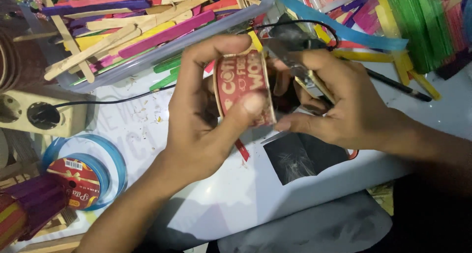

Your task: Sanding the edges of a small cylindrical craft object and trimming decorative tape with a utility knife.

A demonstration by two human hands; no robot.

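Head view, looking down on a white tabletop [236, 199]. The left hand [206, 120] is clenched around a small red ribbon spool [244, 86] with pale lettering, thumb pressed on its lower edge and index finger arched over the top; the spool is held upright in the air above the tabletop, at the centre of the view. The right hand [339, 105] meets it from the other side, its grip closed on a narrow metal tool [295, 66], blurred, whose kind cannot be told; the fingertips touch the spool's far side.

Surroundings: behind the hands, a clear plastic tray [162, 51] filled with coloured craft sticks [123, 22]. At upper right, bundles of green sticks [418, 22] and a light blue ribbon strip [339, 29]. At left, a beige power socket [39, 113] with a black cable [118, 100] plugged in. At lower left, a roll of blue ribbon [91, 169] lying flat. Just below the hands, a dark rectangular patch [300, 157] on the tabletop. A black pencil [398, 86] lies to the right of the right hand.
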